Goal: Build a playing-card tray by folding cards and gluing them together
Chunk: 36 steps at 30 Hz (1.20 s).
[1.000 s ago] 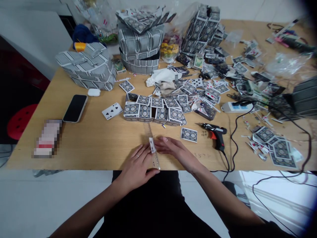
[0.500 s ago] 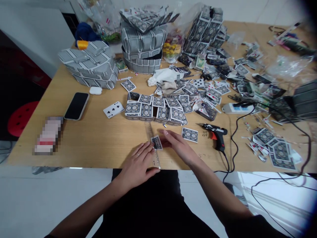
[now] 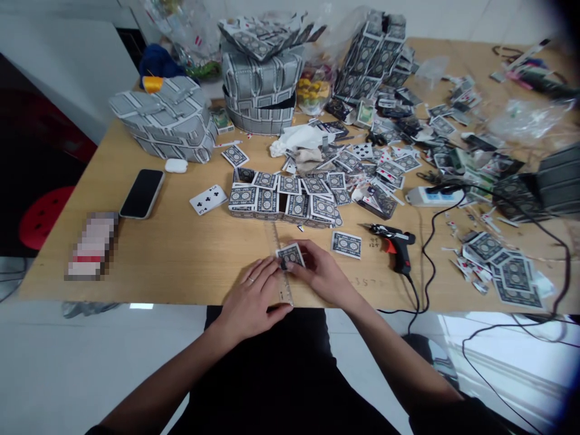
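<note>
A blue-backed playing card lies across a clear plastic ruler near the front edge of the wooden table. My right hand pinches the card's right side between its fingers. My left hand rests against the ruler's lower part, its fingertips reaching the card's left edge. Just beyond the ruler's far end stands a row of card-covered boxes. A loose card lies to the right of my right hand.
A black hot glue gun sits right of the hands, its cable trailing over the table edge. A phone, a club card and a pixelated packet lie left. Card-covered structures and scattered card pieces crowd the back and right.
The card has turned from face-up to back-up and now lies flatter across the ruler. My right hand has closed in on it, and the view has shifted slightly.
</note>
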Each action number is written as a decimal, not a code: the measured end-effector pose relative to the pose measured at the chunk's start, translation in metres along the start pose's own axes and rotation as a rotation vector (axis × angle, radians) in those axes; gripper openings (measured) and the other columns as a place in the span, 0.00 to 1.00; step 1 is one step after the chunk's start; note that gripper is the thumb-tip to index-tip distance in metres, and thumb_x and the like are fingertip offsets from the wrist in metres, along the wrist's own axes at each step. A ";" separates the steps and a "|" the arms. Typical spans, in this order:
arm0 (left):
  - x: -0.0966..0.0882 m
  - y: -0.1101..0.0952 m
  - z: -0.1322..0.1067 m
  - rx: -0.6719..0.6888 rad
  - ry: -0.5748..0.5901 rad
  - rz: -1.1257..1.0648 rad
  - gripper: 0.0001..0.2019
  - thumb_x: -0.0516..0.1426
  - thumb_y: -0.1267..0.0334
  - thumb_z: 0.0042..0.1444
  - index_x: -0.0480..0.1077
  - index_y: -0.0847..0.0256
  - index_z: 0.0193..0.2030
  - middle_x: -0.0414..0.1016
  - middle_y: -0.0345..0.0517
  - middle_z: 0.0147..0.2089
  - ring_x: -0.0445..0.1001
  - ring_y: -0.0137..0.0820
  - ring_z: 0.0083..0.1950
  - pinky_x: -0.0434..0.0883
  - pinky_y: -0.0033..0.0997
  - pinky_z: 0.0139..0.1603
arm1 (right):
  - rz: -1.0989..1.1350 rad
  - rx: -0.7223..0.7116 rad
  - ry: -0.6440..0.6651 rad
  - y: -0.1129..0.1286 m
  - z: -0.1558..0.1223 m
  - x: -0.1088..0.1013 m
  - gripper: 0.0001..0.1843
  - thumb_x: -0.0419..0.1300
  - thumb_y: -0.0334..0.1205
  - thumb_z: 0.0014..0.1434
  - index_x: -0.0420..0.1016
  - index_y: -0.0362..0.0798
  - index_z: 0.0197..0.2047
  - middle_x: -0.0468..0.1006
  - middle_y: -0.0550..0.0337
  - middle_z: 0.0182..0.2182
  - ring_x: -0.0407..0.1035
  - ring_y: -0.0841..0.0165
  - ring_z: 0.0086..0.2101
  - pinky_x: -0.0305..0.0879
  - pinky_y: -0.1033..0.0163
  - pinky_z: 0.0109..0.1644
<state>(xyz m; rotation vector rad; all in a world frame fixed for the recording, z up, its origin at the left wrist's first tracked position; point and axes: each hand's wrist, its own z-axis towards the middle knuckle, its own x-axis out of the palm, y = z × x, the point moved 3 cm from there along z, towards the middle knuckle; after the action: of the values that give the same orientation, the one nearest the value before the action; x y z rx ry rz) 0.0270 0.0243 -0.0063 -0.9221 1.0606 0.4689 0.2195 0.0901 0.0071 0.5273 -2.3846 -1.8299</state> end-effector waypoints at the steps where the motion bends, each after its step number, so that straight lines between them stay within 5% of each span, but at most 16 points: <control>1: -0.001 -0.001 0.000 -0.005 0.002 -0.008 0.35 0.62 0.45 0.68 0.65 0.68 0.72 0.69 0.64 0.75 0.67 0.53 0.77 0.65 0.57 0.78 | -0.032 -0.012 -0.041 -0.004 0.000 -0.002 0.24 0.69 0.46 0.61 0.74 0.49 0.58 0.84 0.54 0.46 0.80 0.60 0.45 0.76 0.53 0.53; 11: -0.012 -0.002 0.001 -0.051 0.014 -0.134 0.31 0.64 0.52 0.65 0.65 0.62 0.71 0.68 0.63 0.73 0.65 0.54 0.76 0.66 0.60 0.77 | 0.035 -0.042 -0.198 -0.012 -0.009 -0.027 0.22 0.68 0.42 0.58 0.75 0.49 0.55 0.84 0.53 0.45 0.79 0.59 0.44 0.76 0.52 0.51; 18: -0.029 0.014 0.002 -0.267 -0.202 -0.453 0.20 0.59 0.59 0.73 0.68 0.53 0.69 0.75 0.54 0.67 0.75 0.44 0.69 0.75 0.50 0.70 | 0.138 -0.053 -0.051 0.008 -0.015 -0.012 0.23 0.70 0.44 0.61 0.76 0.50 0.57 0.83 0.57 0.43 0.78 0.62 0.43 0.76 0.55 0.50; 26: -0.036 0.015 0.012 -0.143 -0.289 -0.585 0.07 0.61 0.66 0.71 0.79 0.54 0.53 0.80 0.49 0.59 0.80 0.36 0.60 0.76 0.39 0.64 | 0.284 0.032 0.064 0.001 -0.008 -0.004 0.29 0.75 0.47 0.57 0.74 0.52 0.59 0.84 0.57 0.45 0.79 0.64 0.38 0.78 0.59 0.41; 29: -0.035 0.019 0.011 -0.178 -0.302 -0.647 0.05 0.60 0.65 0.72 0.78 0.55 0.48 0.82 0.47 0.55 0.81 0.35 0.57 0.76 0.37 0.61 | 0.175 -0.007 0.033 -0.001 -0.008 0.000 0.23 0.73 0.50 0.60 0.77 0.51 0.55 0.84 0.53 0.49 0.81 0.62 0.40 0.79 0.57 0.42; 33: -0.030 0.028 0.007 -0.371 -0.315 -0.721 0.07 0.60 0.58 0.73 0.77 0.57 0.46 0.84 0.43 0.43 0.83 0.32 0.44 0.77 0.30 0.48 | -0.083 -0.146 -0.082 0.014 -0.012 0.003 0.17 0.64 0.52 0.71 0.82 0.50 0.53 0.85 0.50 0.49 0.80 0.58 0.49 0.76 0.51 0.55; 36: -0.023 0.028 0.006 -0.481 -0.304 -0.856 0.11 0.60 0.53 0.72 0.75 0.58 0.44 0.82 0.40 0.35 0.81 0.29 0.34 0.76 0.27 0.38 | -0.090 -0.201 -0.028 0.027 -0.017 0.009 0.18 0.60 0.54 0.74 0.84 0.50 0.48 0.87 0.52 0.46 0.80 0.59 0.49 0.75 0.54 0.55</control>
<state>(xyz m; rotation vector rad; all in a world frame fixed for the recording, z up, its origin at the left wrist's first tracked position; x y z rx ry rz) -0.0008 0.0469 0.0039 -1.5620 0.2055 0.1252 0.2094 0.0779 0.0361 0.5992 -2.1923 -2.0976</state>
